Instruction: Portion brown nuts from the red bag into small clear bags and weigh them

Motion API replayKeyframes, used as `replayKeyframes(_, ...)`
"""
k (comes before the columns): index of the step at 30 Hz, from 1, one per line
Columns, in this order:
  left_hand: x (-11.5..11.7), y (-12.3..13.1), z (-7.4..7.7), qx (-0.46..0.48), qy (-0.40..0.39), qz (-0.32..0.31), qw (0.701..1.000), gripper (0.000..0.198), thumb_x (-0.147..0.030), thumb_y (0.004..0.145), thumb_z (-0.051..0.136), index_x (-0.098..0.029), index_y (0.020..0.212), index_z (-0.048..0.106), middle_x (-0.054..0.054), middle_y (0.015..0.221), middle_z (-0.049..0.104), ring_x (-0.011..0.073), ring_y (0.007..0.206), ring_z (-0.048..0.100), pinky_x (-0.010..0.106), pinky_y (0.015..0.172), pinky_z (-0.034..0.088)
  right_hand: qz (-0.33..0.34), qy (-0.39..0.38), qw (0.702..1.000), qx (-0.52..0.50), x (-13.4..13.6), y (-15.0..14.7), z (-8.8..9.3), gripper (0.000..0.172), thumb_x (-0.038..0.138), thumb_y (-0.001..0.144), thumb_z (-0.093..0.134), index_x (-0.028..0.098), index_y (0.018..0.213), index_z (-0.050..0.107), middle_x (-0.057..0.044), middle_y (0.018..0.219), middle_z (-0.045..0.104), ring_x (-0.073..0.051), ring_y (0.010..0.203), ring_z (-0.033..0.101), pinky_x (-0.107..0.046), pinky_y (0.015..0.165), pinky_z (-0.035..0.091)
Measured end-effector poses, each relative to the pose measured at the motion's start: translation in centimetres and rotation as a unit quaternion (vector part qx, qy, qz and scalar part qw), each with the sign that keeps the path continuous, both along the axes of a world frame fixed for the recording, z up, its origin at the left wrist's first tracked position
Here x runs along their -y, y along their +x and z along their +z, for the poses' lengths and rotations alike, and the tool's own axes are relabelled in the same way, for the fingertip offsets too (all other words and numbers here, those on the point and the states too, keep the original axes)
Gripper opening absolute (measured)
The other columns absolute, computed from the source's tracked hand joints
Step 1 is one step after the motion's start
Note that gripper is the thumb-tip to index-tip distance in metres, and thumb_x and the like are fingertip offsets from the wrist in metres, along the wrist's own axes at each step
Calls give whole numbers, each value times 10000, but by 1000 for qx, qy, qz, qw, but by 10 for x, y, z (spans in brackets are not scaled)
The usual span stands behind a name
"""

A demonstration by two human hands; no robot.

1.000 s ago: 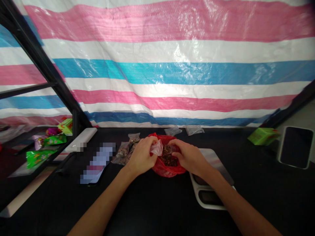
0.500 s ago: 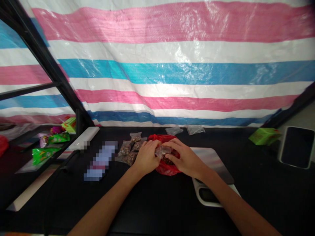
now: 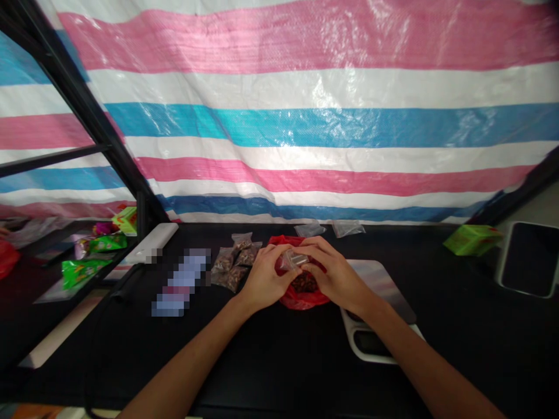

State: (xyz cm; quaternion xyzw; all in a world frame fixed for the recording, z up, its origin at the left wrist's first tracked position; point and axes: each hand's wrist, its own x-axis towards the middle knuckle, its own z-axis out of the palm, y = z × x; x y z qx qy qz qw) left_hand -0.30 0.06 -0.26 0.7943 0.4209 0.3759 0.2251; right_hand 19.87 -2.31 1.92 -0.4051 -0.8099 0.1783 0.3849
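Observation:
My left hand point(image 3: 267, 276) is closed on a small clear plastic bag point(image 3: 288, 259), fingers pinching its edge. My right hand point(image 3: 334, 270) is closed round a small clear cup-like piece point(image 3: 299, 259) that meets the mouth of the bag; its exact shape is partly hidden by the fingers. Both hands are above a red plastic bag point(image 3: 305, 299), which lies open with dark brown bits point(image 3: 304, 282) inside. Left of my left hand lie several filled zip bags point(image 3: 236, 277) with similar brown contents.
A kitchen scale point(image 3: 371, 346) sits under my right forearm. Flat clear bags point(image 3: 348, 228) lie at the back. A green box point(image 3: 471, 240) and a phone-like device point(image 3: 528, 259) stand at right. A white power strip point(image 3: 152, 241) and a black frame post point(image 3: 146, 209) are at left.
My hands have come closer together, and the thumbs now nearly meet below the clear bag and cup. More of the brown bits shows beneath them. The view has shifted slightly.

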Motion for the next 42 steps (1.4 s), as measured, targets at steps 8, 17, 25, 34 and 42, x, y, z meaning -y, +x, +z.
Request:
replayKeyframes(8,-1,-3,-4,-27,24,-37,999,458,-350,917,687,-220,1342,576,100,1235,644,266,1133,566,423,1027,438,-8,-33,999,0,4,1,-1,512,254,1012,534,286,1510,421,-85,1430,563,-220,1274,572,-398,1123,447)
replayKeyframes(17,-1,-3,-10,-95,67,-88,989,499,-363,983,581,-197,1433,441,121,1301,623,283,1153,567,474,1034,432,-9,-38,999,31,2,1,-7,648,294,930,687,343,1521,424,-53,1254,643,-213,985,653,-396,955,540)
replayKeyframes(25,-1,-1,-14,-74,62,-52,994,488,-372,986,581,-205,1422,440,121,1319,629,282,1197,592,461,1025,455,-20,-39,998,-40,-3,9,-2,583,275,951,638,323,1503,457,-62,1250,622,-224,1089,623,-397,1014,507)
replayKeyframes(34,12,0,7,-59,40,73,995,367,-408,993,515,-246,1321,490,76,1147,728,261,1015,718,367,899,517,-175,-6,983,47,-26,45,-18,403,379,1004,520,221,1375,525,-96,1143,599,-254,1009,632,-442,940,526)
replayKeyframes(42,16,5,1,-136,-73,127,980,377,-314,878,615,-224,1226,502,129,1049,718,324,818,721,378,722,466,-132,-55,990,6,-24,35,-18,286,219,937,574,267,1218,576,-48,1158,505,-141,759,621,-358,806,575)
